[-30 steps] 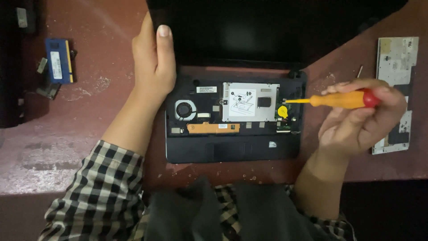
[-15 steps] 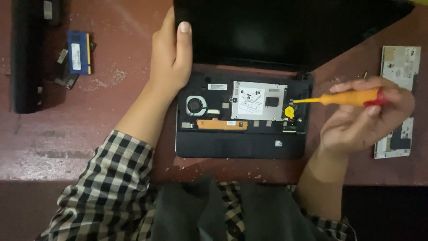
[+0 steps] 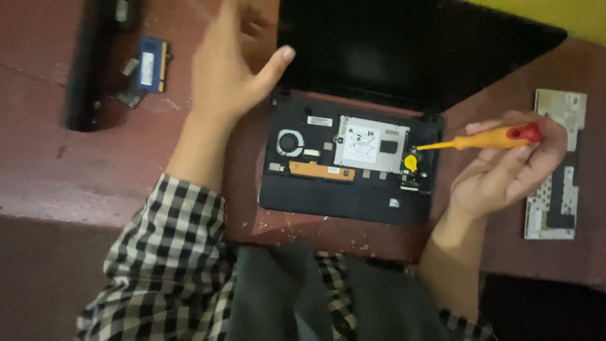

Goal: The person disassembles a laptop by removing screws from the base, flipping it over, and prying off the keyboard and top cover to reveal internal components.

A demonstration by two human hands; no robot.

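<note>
Screwdriver point(image 3: 486, 137) work on an opened laptop base point(image 3: 350, 164), keyboard already off; judged mid-disassembly, with the internals exposed.

Right hand point(image 3: 505, 170), nearest: fingers pinching the orange handle with its red cap, thumb under, shaft pointing left. The tip sits just beyond the fingertips, at or just above the yellow coin cell point(image 3: 410, 162) in the base's right corner; contact cannot be told.

Left hand point(image 3: 230, 69), farther: fingers spread, holding nothing, blurred, lifted over the base's upper left corner beside the hinge of the dark screen point(image 3: 404, 50).

Base as a container: small round fan point(image 3: 290, 141) just below the left thumb, orange flat strip point(image 3: 320, 169) under it, silver drive plate point(image 3: 371, 144) in the middle, coin cell and a small board toward the screwdriver tip.

Next move, as a judgement, calls for the tip seated square before turning or prying, and the base steadied.

Beyond the right fingers, the removed keyboard point(image 3: 555, 167) lies face down on the reddish surface point(image 3: 76, 170). Far past the left fingers, a blue memory module point(image 3: 151, 63) beside a long black battery pack point(image 3: 88, 69).
</note>
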